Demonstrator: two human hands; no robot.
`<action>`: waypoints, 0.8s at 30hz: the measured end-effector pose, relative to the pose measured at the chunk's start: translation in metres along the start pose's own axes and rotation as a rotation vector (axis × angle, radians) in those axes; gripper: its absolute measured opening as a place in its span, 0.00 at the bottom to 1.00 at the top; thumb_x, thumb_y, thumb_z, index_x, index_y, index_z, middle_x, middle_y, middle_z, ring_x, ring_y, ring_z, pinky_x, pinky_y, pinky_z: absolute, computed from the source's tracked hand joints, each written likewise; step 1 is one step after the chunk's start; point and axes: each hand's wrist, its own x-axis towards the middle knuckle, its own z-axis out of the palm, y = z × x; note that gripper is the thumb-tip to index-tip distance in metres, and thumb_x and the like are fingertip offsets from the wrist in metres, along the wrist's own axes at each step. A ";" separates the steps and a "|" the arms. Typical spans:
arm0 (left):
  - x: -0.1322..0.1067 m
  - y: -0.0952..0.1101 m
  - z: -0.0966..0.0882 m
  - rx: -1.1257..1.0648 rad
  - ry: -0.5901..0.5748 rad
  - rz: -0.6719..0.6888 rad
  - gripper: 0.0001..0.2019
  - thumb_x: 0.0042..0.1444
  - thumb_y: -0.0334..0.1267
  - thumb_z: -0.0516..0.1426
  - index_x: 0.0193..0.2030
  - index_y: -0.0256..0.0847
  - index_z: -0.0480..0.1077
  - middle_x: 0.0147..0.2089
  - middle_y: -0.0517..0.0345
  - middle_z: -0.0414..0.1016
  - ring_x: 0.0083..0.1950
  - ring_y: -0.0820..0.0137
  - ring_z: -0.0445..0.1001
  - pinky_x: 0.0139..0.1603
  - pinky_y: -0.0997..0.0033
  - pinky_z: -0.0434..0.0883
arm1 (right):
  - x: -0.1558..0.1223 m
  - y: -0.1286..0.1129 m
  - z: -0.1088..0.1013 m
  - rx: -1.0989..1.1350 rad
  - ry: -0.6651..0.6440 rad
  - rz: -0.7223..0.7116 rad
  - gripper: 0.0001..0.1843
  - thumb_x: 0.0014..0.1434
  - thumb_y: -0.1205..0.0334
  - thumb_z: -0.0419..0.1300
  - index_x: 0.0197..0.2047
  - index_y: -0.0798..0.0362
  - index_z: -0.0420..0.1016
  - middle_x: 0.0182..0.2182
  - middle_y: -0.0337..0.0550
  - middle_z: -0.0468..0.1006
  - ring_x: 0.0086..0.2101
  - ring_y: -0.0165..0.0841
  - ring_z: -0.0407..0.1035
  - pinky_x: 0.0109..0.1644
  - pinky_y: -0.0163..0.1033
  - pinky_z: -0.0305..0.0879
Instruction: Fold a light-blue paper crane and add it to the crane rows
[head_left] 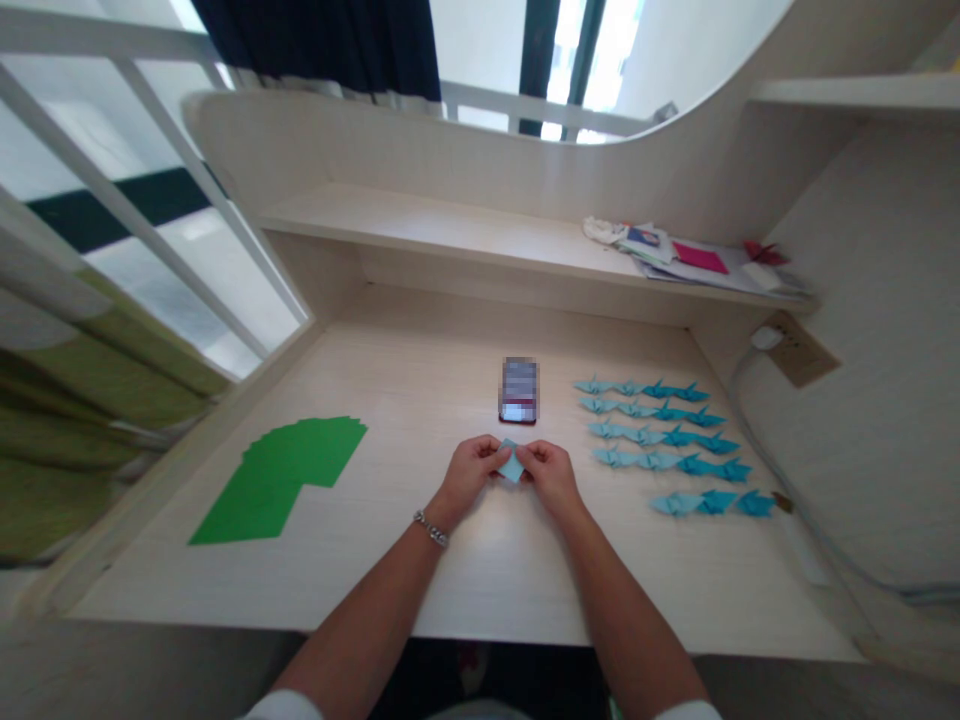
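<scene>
A small light blue piece of folded paper is held between both hands above the middle of the desk. My left hand pinches its left side, with a chain bracelet on the wrist. On the opposite side my right hand pinches the paper too. Just beyond the fingers lies a phone with its screen lit. To the right, blue folded paper cranes lie in several rows, shading from pale to deeper blue.
Green paper sheets are fanned out on the left of the desk. A shelf at the back bears papers and a pink sheet. A cable runs down the right side from a wall socket.
</scene>
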 end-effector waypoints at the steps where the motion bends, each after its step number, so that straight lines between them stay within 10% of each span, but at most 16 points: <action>1: 0.001 -0.001 -0.001 -0.017 0.005 -0.003 0.15 0.46 0.46 0.62 0.25 0.34 0.69 0.22 0.60 0.70 0.23 0.75 0.67 0.25 0.76 0.63 | 0.000 -0.001 0.001 0.001 0.003 -0.002 0.18 0.44 0.48 0.65 0.26 0.57 0.73 0.16 0.38 0.72 0.16 0.27 0.63 0.20 0.32 0.58; 12: 0.008 -0.005 0.000 -0.031 0.077 0.053 0.12 0.49 0.43 0.60 0.28 0.34 0.72 0.25 0.59 0.71 0.26 0.75 0.66 0.28 0.76 0.63 | 0.001 -0.001 -0.002 0.050 0.015 0.011 0.16 0.44 0.51 0.66 0.27 0.57 0.75 0.16 0.38 0.73 0.17 0.27 0.64 0.21 0.33 0.60; 24: 0.018 0.026 -0.001 0.166 -0.115 0.043 0.11 0.45 0.41 0.62 0.30 0.33 0.74 0.26 0.57 0.73 0.26 0.74 0.67 0.28 0.75 0.63 | 0.003 -0.007 -0.013 0.034 0.086 -0.022 0.17 0.43 0.50 0.66 0.28 0.57 0.75 0.19 0.39 0.75 0.19 0.29 0.66 0.24 0.34 0.63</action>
